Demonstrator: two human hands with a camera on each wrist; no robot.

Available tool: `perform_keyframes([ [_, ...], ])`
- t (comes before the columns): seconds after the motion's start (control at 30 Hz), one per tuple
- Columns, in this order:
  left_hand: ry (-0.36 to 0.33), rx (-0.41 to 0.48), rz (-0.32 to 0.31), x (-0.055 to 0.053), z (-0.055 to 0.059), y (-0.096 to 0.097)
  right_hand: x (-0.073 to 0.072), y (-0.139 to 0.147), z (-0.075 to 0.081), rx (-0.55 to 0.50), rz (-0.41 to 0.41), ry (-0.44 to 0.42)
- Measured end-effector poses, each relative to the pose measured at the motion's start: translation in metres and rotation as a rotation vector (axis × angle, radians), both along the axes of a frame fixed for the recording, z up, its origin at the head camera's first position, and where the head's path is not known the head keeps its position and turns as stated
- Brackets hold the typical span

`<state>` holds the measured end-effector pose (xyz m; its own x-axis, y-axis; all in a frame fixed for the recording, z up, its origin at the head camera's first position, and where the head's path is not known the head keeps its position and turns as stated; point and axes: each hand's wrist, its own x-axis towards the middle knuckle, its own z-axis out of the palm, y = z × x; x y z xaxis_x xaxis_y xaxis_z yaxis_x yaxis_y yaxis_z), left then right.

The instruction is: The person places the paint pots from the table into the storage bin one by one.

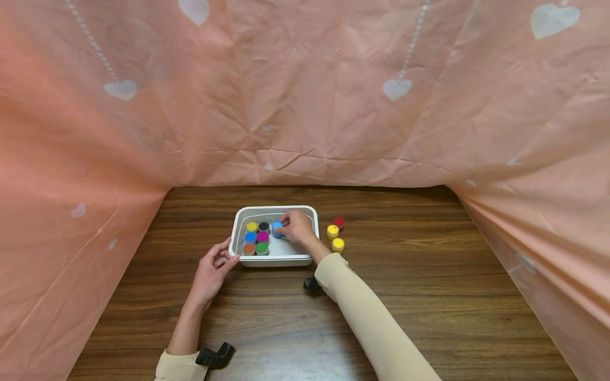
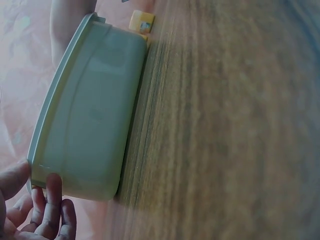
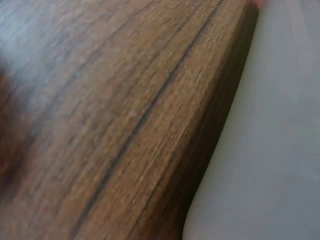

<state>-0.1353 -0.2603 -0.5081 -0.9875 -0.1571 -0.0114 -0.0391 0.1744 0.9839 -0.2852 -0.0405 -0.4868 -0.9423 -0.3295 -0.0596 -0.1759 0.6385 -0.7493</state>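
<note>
A white plastic tub [image 1: 276, 261] stands on the table with small round paint pots in its left part. In two columns sit a yellow pot [image 1: 251, 227], a black pot [image 1: 264, 227], a blue pot [image 1: 250, 237], a magenta pot [image 1: 262, 237], an orange-brown pot [image 1: 249, 248] and a green pot [image 1: 261, 248]. Inside the tub, my right hand [image 1: 297, 228] pinches a light blue paint pot [image 1: 276, 228] beside the black one. My left hand [image 1: 213, 270] grips the tub's front left corner, thumb at the rim and fingers [image 2: 53, 200] beneath it.
Just right of the tub are a red pot [image 1: 339, 223] and two yellow pots, one nearer the back [image 1: 332, 231] and one nearer the front [image 1: 338, 244]. The wooden table [image 1: 429, 286] is enclosed by a pink sheet [image 1: 305, 106] with hearts.
</note>
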Motion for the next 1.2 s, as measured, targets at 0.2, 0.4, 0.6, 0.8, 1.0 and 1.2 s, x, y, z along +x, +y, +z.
perform_keyframes([
  [0.2,0.005,0.008,0.014,0.0004,0.0020,0.0004,-0.0014,-0.0022,-0.0008,0.039,0.057,0.034],
  [0.4,0.019,-0.001,0.007,0.0003,0.0017,-0.0009,-0.0012,-0.0035,-0.0004,0.046,0.068,0.043],
  [0.6,0.005,-0.010,0.001,-0.0009,0.0013,-0.0017,-0.0020,-0.0039,-0.0001,0.049,0.066,0.031],
  [0.8,-0.004,0.010,0.002,-0.0003,0.0048,-0.0004,-0.0024,-0.0049,0.0001,0.058,0.073,0.032],
  [1.0,-0.006,0.004,0.005,0.0010,0.0057,0.0007,-0.0015,-0.0046,-0.0026,0.079,0.063,0.029],
  [1.2,-0.004,0.007,0.004,0.0014,0.0050,0.0017,-0.0010,-0.0036,-0.0042,0.093,0.070,0.030],
])
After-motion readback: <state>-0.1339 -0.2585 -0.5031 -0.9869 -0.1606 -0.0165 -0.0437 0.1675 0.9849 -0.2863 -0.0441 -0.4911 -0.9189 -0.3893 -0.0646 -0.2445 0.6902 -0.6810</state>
